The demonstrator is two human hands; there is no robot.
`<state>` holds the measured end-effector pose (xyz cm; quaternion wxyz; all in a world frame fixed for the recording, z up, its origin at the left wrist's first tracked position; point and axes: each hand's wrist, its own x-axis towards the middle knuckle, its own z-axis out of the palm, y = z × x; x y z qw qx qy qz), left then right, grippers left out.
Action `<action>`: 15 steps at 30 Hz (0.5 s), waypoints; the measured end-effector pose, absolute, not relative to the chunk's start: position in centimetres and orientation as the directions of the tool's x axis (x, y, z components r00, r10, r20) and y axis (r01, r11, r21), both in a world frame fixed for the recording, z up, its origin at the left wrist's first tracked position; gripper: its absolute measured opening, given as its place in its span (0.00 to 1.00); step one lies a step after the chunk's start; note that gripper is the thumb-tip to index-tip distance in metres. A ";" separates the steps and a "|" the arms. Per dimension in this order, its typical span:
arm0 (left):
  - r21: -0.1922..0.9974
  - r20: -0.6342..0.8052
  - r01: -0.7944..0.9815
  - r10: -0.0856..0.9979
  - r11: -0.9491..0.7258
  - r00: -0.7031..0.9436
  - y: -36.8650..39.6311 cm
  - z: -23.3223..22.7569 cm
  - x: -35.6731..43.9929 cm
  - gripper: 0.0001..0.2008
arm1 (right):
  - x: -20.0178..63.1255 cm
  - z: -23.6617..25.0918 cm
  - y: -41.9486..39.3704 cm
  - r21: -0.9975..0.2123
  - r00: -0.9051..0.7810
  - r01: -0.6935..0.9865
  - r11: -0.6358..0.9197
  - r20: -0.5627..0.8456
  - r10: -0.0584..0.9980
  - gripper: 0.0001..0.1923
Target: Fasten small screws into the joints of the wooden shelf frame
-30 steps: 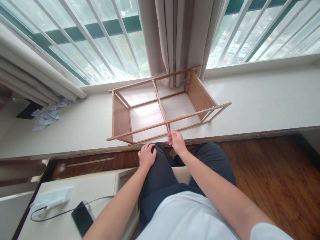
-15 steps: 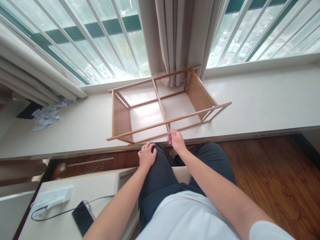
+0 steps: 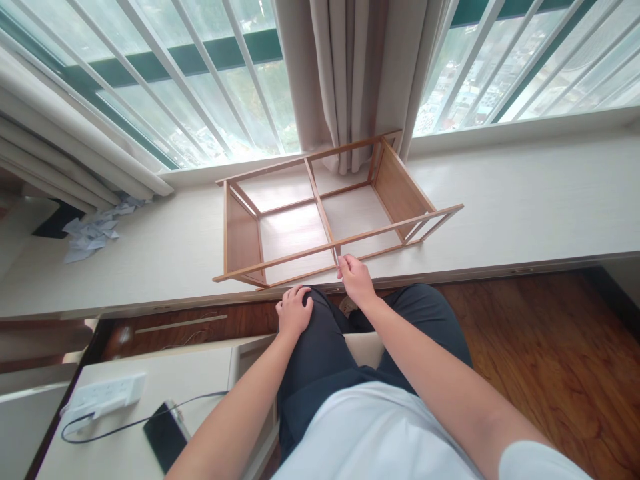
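A wooden rack frame (image 3: 320, 210) lies on its side on the pale window ledge, with brown panels at both ends and a crossbar in the middle. My right hand (image 3: 357, 280) is closed with a pinch on a thin metal rod (image 3: 337, 255), possibly an Allen key. The rod's upper end meets the front rail (image 3: 280, 257) near the crossbar joint; the exact contact is too small to make out. Flat on my left knee, my left hand (image 3: 294, 311) holds nothing, its fingers apart.
Torn white paper (image 3: 93, 235) lies on the ledge (image 3: 525, 193) at the left. Beside my left arm stands a pale cabinet (image 3: 200, 373) with a power strip (image 3: 107, 395), a cable and a phone (image 3: 166, 437). Curtains (image 3: 345, 73) hang behind the rack.
My right hand has shifted slightly to the right and its fingers have turned a little around the rod. The left hand and the rack have stayed put.
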<state>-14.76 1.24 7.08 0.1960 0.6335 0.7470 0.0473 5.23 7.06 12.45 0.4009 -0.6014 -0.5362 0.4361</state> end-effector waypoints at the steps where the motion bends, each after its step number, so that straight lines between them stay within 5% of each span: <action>1: 0.317 -0.236 0.928 0.964 0.195 -0.122 1.3 7.1 -14.8 0.16 | 5.5 12.7 7.2 -0.933 0.038 0.352 -0.079 -0.070 0.997 0.22; 7: 0.316 -0.244 0.928 0.962 0.198 -0.122 1.3 7.0 -14.7 0.16 | 6.4 13.8 7.9 -0.801 0.044 0.598 0.003 0.037 0.998 0.13; 15: 0.317 -0.227 0.929 0.966 0.189 -0.119 1.2 6.7 -14.9 0.16 | 6.6 13.6 8.6 -0.744 0.009 0.665 0.059 0.087 0.996 0.11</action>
